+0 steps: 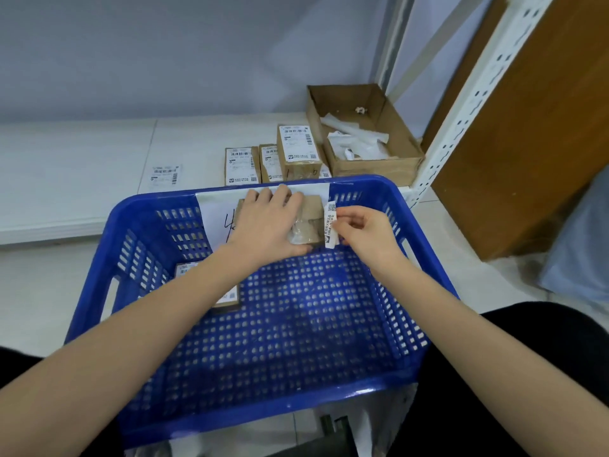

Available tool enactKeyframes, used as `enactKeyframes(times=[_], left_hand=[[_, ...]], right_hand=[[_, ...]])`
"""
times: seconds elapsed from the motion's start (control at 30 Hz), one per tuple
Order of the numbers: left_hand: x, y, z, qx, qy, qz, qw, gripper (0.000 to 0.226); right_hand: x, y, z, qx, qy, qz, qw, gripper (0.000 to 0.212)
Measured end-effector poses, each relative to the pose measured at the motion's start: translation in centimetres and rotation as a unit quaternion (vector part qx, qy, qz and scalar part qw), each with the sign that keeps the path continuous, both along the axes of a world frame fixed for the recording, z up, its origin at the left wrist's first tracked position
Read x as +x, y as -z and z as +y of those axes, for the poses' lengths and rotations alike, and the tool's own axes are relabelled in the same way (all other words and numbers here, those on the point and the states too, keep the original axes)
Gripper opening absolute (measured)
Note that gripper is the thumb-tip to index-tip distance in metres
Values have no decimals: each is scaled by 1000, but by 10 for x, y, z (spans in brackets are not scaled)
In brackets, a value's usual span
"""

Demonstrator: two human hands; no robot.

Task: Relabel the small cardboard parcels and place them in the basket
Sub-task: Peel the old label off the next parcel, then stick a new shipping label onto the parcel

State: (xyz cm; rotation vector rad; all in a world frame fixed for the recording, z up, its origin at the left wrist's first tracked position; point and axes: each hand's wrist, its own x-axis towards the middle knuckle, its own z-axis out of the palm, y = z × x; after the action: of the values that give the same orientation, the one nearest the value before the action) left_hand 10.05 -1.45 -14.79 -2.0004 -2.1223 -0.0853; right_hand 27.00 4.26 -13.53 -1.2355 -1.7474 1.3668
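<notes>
Over the far end of the blue plastic basket, my left hand grips a small cardboard parcel, fingers over its far edge and thumb under its near edge. My right hand pinches a white printed label that curls up off the parcel's right side. One labelled parcel lies in the basket at the left, partly hidden by my left forearm. Three more labelled parcels stand on the white shelf behind the basket.
An open cardboard box with several crumpled white label strips sits at the back right of the shelf. A loose label lies on the shelf at the left. A white slotted rack post and a brown board rise on the right.
</notes>
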Motion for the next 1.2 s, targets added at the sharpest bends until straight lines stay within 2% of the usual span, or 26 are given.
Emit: enactKeyframes(times=[0.13, 0.43, 0.6, 0.93, 1.2], left_hand=[[1, -6, 26, 11, -11, -3, 1000, 89], [-13, -32, 97, 30, -15, -8, 999, 87], [-34, -54, 143, 65, -41, -68, 995, 87], [-69, -60, 222, 67, -46, -41, 996, 87], [-92, -49, 246, 73, -32, -33, 996, 88]], right_hand=[[8, -10, 31, 29, 23, 2, 999, 25], [8, -22, 120, 39, 59, 22, 997, 19], [-8, -19, 173, 82, 67, -19, 994, 21], [-54, 12, 274, 109, 57, -106, 987, 28], [-73, 53, 313, 86, 22, -228, 970, 26]])
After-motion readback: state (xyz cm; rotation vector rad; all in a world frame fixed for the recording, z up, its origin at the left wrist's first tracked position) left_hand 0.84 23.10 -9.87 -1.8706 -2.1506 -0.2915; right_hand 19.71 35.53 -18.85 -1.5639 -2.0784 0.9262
